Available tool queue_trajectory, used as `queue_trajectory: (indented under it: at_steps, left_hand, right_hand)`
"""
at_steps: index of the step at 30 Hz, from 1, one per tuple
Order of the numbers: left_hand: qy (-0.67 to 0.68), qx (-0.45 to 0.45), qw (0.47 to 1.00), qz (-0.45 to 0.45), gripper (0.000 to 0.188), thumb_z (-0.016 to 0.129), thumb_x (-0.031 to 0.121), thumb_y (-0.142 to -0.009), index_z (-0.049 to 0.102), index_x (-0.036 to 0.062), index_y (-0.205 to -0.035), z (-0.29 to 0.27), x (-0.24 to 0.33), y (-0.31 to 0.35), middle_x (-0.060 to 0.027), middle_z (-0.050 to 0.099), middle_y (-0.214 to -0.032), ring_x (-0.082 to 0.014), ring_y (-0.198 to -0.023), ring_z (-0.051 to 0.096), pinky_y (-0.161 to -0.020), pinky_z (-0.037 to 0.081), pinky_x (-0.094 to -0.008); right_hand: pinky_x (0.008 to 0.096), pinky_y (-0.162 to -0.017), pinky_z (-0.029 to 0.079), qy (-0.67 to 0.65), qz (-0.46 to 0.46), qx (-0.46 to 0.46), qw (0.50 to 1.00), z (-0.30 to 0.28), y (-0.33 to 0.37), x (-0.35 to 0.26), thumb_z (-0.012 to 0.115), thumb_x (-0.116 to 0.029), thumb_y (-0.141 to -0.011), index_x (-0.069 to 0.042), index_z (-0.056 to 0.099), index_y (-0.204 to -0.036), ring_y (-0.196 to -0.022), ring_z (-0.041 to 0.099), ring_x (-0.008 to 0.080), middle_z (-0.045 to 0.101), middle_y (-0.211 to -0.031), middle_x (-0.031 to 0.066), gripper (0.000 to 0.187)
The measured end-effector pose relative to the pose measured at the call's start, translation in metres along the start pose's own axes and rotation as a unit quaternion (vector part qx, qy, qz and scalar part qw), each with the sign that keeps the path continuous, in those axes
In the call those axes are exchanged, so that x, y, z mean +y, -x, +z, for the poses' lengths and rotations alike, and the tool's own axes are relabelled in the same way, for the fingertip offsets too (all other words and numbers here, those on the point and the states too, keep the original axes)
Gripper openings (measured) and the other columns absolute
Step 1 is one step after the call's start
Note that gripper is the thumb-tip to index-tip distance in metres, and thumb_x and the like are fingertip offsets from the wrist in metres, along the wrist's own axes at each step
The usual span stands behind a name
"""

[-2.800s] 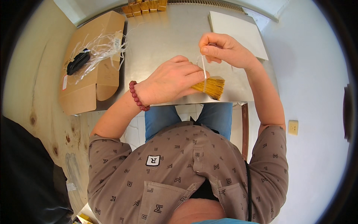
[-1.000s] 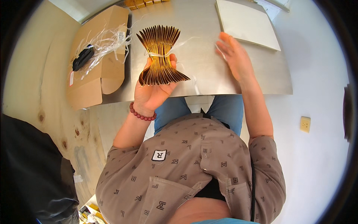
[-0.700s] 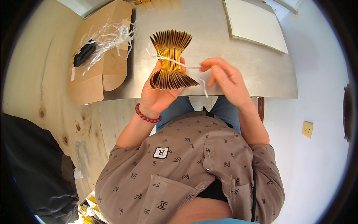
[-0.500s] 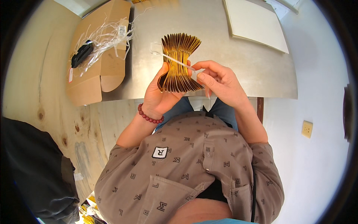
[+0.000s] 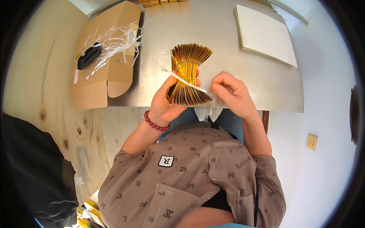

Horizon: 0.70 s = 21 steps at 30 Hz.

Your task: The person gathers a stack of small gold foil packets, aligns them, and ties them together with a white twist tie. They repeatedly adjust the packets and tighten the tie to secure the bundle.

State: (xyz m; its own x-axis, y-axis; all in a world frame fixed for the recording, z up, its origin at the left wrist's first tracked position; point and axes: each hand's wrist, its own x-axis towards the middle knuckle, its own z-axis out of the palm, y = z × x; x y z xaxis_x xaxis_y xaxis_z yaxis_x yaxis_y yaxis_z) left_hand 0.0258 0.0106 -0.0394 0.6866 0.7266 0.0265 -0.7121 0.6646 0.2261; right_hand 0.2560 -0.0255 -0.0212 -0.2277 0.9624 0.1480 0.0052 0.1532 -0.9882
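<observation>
By the left hand, a fanned gold-paper bundle is being gripped at frame centre; the right hand is being held curled beside the white strap, pinch unclear. Slippage is being risked by the strap's slant.

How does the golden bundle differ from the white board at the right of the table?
The golden bundle is held in the left hand; the white board lies on the table.
The golden bundle has many folds, fanned at both ends, while the white board is flat and straight-edged.
A white strip crosses the bundle; none crosses the board.
</observation>
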Motion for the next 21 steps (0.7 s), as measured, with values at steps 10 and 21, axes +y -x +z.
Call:
queue_trajectory:
  at_steps: [10, 21]
  left_hand:
    - [0.036, -0.018, 0.999, -0.003, 0.052, 0.044, 0.035, -0.110, 0.040, 0.0003, -0.149, 0.005, -0.003, -0.002, -0.0162, 0.054, -0.142, -0.0287, -0.121, 0.060, -0.102, 0.053, -0.0451]
    - [0.014, -0.072, 0.996, -0.055, 0.052, 0.043, 0.036, -0.110, 0.041, 0.0026, -0.150, -0.001, -0.013, -0.002, -0.0186, 0.052, -0.143, -0.0309, -0.121, 0.061, -0.101, 0.056, -0.0477]
  right_hand:
    - [0.0337, -0.104, 0.045, -0.043, 0.026, -0.016, 0.999, 0.000, 0.001, -0.008, 0.060, -0.021, -0.103, 0.000, 0.062, -0.130, -0.120, 0.057, 0.0151, 0.063, -0.131, 0.0050, 0.034]
    - [0.0363, -0.109, 0.044, -0.204, 0.043, -0.027, 0.978, 0.014, -0.020, -0.021, 0.078, -0.032, -0.090, 0.002, 0.052, -0.142, -0.126, 0.055, 0.0194, 0.061, -0.134, 0.0106, 0.066]
